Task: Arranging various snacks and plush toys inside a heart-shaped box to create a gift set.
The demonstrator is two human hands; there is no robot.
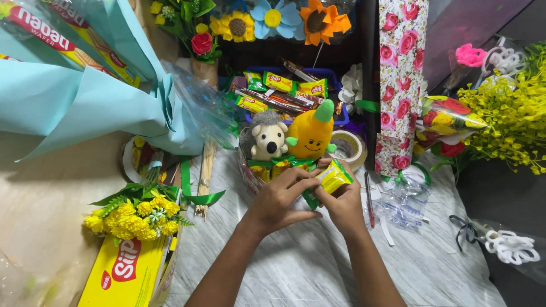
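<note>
While both hands work together just in front of the small basket of snacks, the left hand has its fingers curled over the near end of a yellow-and-green snack packet, and the right hand closes its grip on the packet from below and behind, thumb on top. So each grip is shut on the same packet, which sits tilted, its upper end close to the row of like packets at the basket's front rim. Behind that row stand a plush hedgehog and a plush carrot, upright and touching. To do this well, I judge the packet should be kept pinched at its edges and not crushed, with its face turned outward like its neighbours, and guided in at the right end of the row without nudging the toys. A roll of clear tape lies just right of the basket, a bundle of wooden skewers lies to its left on the marbled table, and yellow artificial flowers sit well apart at left.
</note>
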